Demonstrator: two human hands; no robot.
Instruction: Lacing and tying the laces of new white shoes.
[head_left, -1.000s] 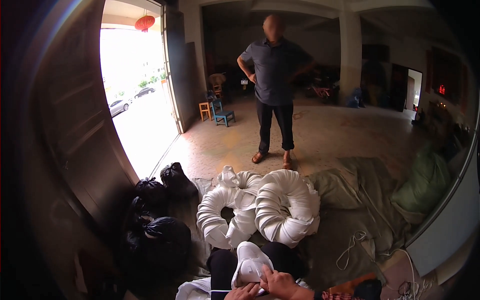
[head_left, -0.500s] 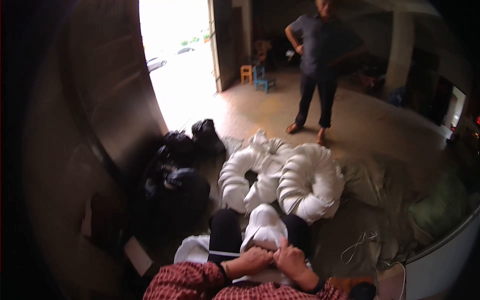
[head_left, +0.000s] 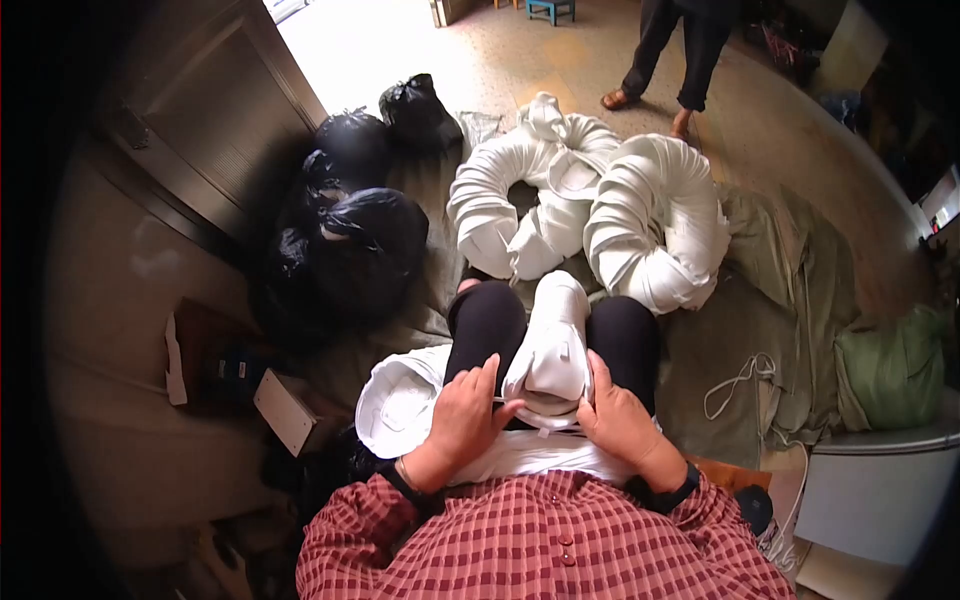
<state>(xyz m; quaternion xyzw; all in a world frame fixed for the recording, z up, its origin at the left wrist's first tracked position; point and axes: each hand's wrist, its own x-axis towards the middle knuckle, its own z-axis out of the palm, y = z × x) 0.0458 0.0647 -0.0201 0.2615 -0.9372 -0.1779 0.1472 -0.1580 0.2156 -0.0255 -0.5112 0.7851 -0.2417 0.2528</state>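
A white shoe upper point(head_left: 562, 345) lies between my black-trousered thighs, its rounded toe pointing away from me and its opening towards my body. My left hand point(head_left: 466, 412) grips the left edge of that opening, thumb inward, beside a thin white strip. On the opposite edge my right hand point(head_left: 622, 415) is closed, its fingers partly hidden behind the side of the upper. White material point(head_left: 545, 455) lies across my lap beneath my hands. By my left thigh sits a rounded white piece point(head_left: 395, 405) that looks like nested uppers.
Ahead on the floor lie ring-shaped white bundles point(head_left: 655, 225) of nested pieces. Several black plastic bags point(head_left: 375, 240) stand at the left. A green sack point(head_left: 890, 370) and a white cord point(head_left: 735, 385) are at the right. Another person's legs point(head_left: 680, 55) stand at the far side.
My view has tilted down, so the bundles appear higher. My hands, together at the upper's opening before, have moved apart to its two sides.
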